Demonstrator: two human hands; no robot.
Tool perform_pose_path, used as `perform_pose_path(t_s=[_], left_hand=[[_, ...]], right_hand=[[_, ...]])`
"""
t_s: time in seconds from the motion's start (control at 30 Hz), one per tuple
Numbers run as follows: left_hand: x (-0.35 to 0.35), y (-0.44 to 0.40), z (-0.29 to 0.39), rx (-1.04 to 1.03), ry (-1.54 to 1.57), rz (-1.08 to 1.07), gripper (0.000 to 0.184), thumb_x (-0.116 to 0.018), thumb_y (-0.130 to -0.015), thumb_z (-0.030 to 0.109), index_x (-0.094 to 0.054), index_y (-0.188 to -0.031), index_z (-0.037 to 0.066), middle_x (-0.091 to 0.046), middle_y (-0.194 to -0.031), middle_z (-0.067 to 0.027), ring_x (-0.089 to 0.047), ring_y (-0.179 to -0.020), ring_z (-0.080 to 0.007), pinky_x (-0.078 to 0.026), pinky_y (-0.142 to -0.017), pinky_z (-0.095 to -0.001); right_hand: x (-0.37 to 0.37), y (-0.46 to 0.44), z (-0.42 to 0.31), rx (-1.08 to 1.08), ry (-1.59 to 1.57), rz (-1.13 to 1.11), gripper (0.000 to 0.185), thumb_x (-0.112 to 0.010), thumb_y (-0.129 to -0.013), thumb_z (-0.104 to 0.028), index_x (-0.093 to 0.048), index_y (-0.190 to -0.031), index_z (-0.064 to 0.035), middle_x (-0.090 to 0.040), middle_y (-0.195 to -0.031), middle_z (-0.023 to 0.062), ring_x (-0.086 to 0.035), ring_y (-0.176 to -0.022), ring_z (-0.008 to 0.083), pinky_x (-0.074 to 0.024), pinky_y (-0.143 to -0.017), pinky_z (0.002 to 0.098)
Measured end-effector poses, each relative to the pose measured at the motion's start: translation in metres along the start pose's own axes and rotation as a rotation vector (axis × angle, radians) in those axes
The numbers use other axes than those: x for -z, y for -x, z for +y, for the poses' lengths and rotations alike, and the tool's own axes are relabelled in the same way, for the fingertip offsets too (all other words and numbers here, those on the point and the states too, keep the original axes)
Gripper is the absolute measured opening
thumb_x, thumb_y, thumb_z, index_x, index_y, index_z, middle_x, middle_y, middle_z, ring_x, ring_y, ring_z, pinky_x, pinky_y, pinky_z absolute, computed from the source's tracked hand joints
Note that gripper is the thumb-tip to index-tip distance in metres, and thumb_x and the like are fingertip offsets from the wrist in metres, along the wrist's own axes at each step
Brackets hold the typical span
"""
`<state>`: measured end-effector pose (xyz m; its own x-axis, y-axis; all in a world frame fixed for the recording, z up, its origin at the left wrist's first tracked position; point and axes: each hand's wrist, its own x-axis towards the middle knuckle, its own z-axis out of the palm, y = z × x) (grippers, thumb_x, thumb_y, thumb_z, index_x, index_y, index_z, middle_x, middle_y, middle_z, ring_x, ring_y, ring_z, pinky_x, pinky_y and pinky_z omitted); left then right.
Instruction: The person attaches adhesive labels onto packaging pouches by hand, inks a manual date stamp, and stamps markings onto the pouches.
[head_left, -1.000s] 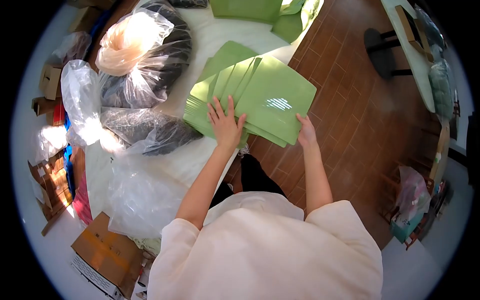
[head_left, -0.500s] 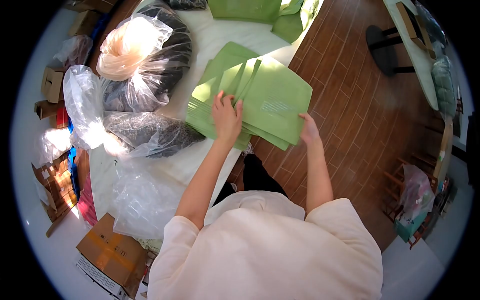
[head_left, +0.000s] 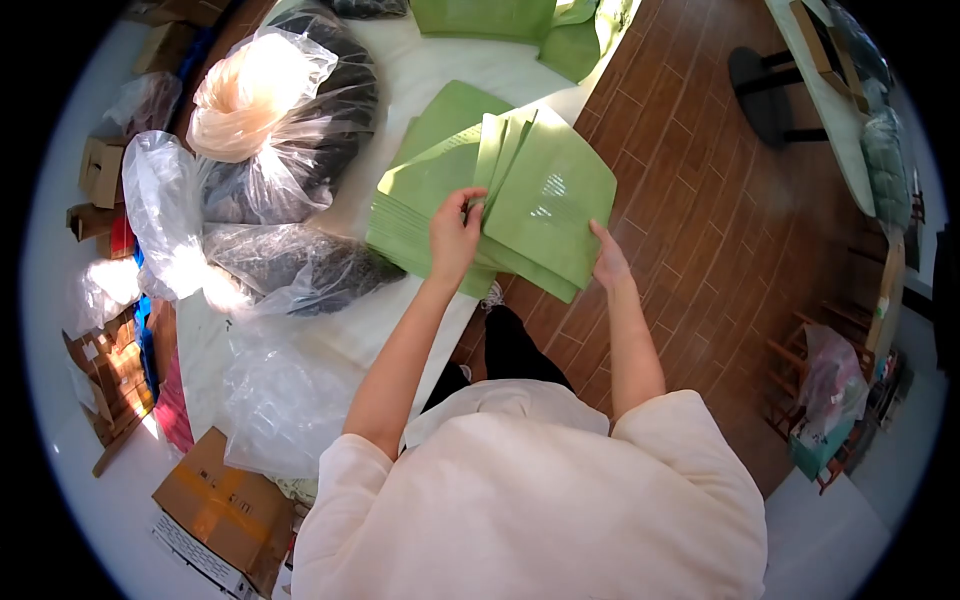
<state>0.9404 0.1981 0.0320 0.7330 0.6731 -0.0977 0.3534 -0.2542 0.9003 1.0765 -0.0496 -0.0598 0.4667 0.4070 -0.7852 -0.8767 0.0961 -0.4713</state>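
Several flat green sheets (head_left: pixel 555 190) lie fanned out over the edge of a white-covered table (head_left: pixel 400 100). My left hand (head_left: pixel 457 235) pinches the left edges of the upper sheets, its thumb and fingers closed on them. At the right edge of the same sheets, my right hand (head_left: pixel 609 260) grips them with the thumb on top; its other fingers are partly hidden. Beneath and to the left, more green sheets (head_left: pixel 410 215) rest overlapped on the table.
Clear plastic bags with dark contents (head_left: pixel 290 175) stand on the table's left side, with an empty-looking clear bag (head_left: pixel 285 400) nearer me. More green material (head_left: pixel 485 15) lies at the far end. A cardboard box (head_left: pixel 225 500) is at lower left.
My left hand has gone from lying spread on the sheets to pinching their edges. The upper sheets have shifted slightly left and now tilt up, with their left edges raised.
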Motion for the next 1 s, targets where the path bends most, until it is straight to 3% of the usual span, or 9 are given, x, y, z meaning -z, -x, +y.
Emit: perform_pose_path(t_s=[0.13, 0.2, 0.23, 0.33, 0.63, 0.7, 0.83, 0.93, 1.0], left_hand=[[0.019, -0.011, -0.002, 0.031, 0.003, -0.079, 0.041, -0.059, -0.085, 0.009, -0.05, -0.125, 0.004, -0.063, -0.099, -0.0123, -0.06, -0.089, -0.0248, -0.046, -0.079, -0.0342], [0.033, -0.034, -0.021, -0.224, -0.741, 0.224, 0.056, -0.058, -0.085, 0.014, -0.037, -0.136, 0.004, -0.055, -0.122, -0.0153, -0.05, -0.114, -0.0296, -0.038, -0.095, -0.0415], [0.039, -0.045, -0.036, -0.219, -0.801, 0.181, 0.058, -0.056, -0.087, 0.024, -0.036, -0.136, 0.002, -0.042, -0.136, -0.0162, -0.035, -0.129, -0.0337, -0.027, -0.105, -0.0494], [0.038, -0.04, -0.058, -0.149, -1.049, 0.04, 0.059, -0.055, -0.088, 0.03, -0.036, -0.137, 0.004, -0.038, -0.14, -0.0151, -0.034, -0.129, -0.036, -0.025, -0.106, -0.0524], [0.02, -0.006, -0.046, -0.248, -0.83, -0.037, 0.057, -0.054, -0.088, 0.03, -0.037, -0.138, 0.008, -0.033, -0.143, -0.013, -0.027, -0.13, -0.0411, -0.023, -0.108, -0.0522], [0.03, -0.022, -0.043, -0.182, -0.72, 0.128, 0.052, -0.05, -0.091, 0.027, -0.037, -0.137, 0.005, -0.035, -0.142, -0.0137, -0.029, -0.131, -0.0383, -0.023, -0.108, -0.0514], [0.028, -0.028, -0.05, -0.218, -0.886, 0.054, 0.047, -0.051, -0.092, 0.024, -0.041, -0.134, 0.005, -0.043, -0.137, -0.0113, -0.03, -0.134, -0.027, -0.017, -0.111, -0.0509], [0.031, -0.017, -0.049, -0.3, -0.817, -0.121, 0.042, -0.05, -0.092, 0.022, -0.045, -0.129, 0.003, -0.047, -0.133, -0.0087, -0.036, -0.13, -0.0276, -0.018, -0.11, -0.0513], [0.031, -0.023, -0.049, -0.301, -0.797, 0.006, 0.041, -0.052, -0.091, 0.022, -0.047, -0.127, 0.004, -0.048, -0.13, -0.0095, -0.039, -0.126, -0.0287, -0.023, -0.108, -0.0501]], right_hand=[[0.003, 0.006, -0.005, 0.06, 0.062, -0.083, 0.06, -0.064, -0.086, -0.029, -0.039, -0.133, -0.0017, -0.051, -0.127, 0.013, -0.051, -0.115, 0.0256, -0.0428, -0.097, 0.0374], [0.007, 0.001, -0.001, 0.061, 0.003, -0.105, 0.057, -0.063, -0.087, -0.026, -0.04, -0.132, -0.0015, -0.051, -0.127, 0.0131, -0.051, -0.115, 0.0258, -0.0431, -0.097, 0.0381], [0.009, -0.002, 0.0, 0.071, -0.058, -0.116, 0.054, -0.062, -0.088, -0.024, -0.041, -0.132, -0.0012, -0.051, -0.127, 0.0131, -0.051, -0.115, 0.0261, -0.0435, -0.097, 0.0388], [0.0, 0.005, 0.0, 0.064, -0.13, -0.111, 0.05, -0.061, -0.088, -0.02, -0.042, -0.13, -0.0008, -0.052, -0.126, 0.0132, -0.051, -0.115, 0.027, -0.0436, -0.097, 0.0399], [0.002, 0.01, 0.009, -0.024, -0.284, -0.102, 0.046, -0.059, -0.089, -0.017, -0.043, -0.129, -0.0002, -0.052, -0.125, 0.0132, -0.05, -0.115, 0.0285, -0.0422, -0.098, 0.0413], [0.001, 0.008, 0.009, -0.025, -0.283, -0.123, 0.046, -0.058, -0.089, -0.017, -0.043, -0.129, -0.0002, -0.052, -0.125, 0.013, -0.05, -0.115, 0.0284, -0.0421, -0.098, 0.0412], [-0.009, 0.011, 0.007, 0.005, -0.256, -0.137, 0.046, -0.058, -0.089, -0.017, -0.043, -0.129, -0.0005, -0.052, -0.125, 0.013, -0.051, -0.114, 0.0279, -0.0424, -0.097, 0.0408], [-0.012, 0.012, 0.009, 0.006, -0.247, -0.116, 0.046, -0.058, -0.089, -0.017, -0.043, -0.129, -0.0005, -0.052, -0.125, 0.0131, -0.05, -0.115, 0.0276, -0.0426, -0.097, 0.0405], [-0.013, 0.011, 0.008, 0.009, -0.237, -0.107, 0.047, -0.058, -0.089, -0.017, -0.043, -0.13, -0.0004, -0.052, -0.125, 0.0131, -0.05, -0.115, 0.0276, -0.0426, -0.097, 0.0404]])
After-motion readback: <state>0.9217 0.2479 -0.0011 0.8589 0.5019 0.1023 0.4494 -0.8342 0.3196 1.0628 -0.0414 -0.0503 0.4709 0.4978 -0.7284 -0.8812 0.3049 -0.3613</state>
